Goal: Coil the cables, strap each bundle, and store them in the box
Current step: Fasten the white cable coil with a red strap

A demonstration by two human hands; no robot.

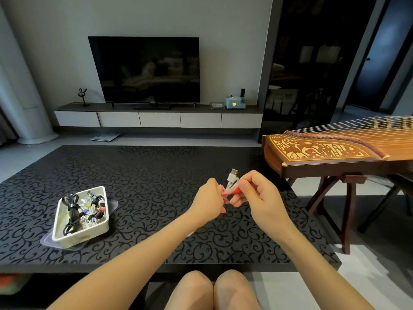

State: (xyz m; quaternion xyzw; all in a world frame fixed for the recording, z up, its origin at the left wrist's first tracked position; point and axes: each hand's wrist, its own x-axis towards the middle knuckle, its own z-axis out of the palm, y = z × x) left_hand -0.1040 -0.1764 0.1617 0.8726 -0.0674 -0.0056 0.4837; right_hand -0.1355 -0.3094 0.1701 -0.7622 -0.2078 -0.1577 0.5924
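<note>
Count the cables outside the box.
1: the white cable, gripped in the left hand above the table while the right hand pinches the red strap on it. Forearms may hide others.

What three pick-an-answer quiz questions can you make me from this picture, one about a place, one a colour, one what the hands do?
1. Where is the white box? A) on the table B) on the floor C) on the TV shelf
2. What colour is the strap by the cable? A) blue B) red C) green
3. What are the left hand and right hand doing? A) lying flat B) holding cable and strap C) reaching into the box
Answers: 1 A, it sits on the patterned tabletop; 2 B, red shows between the hands; 3 B, both grips close around them.
</note>
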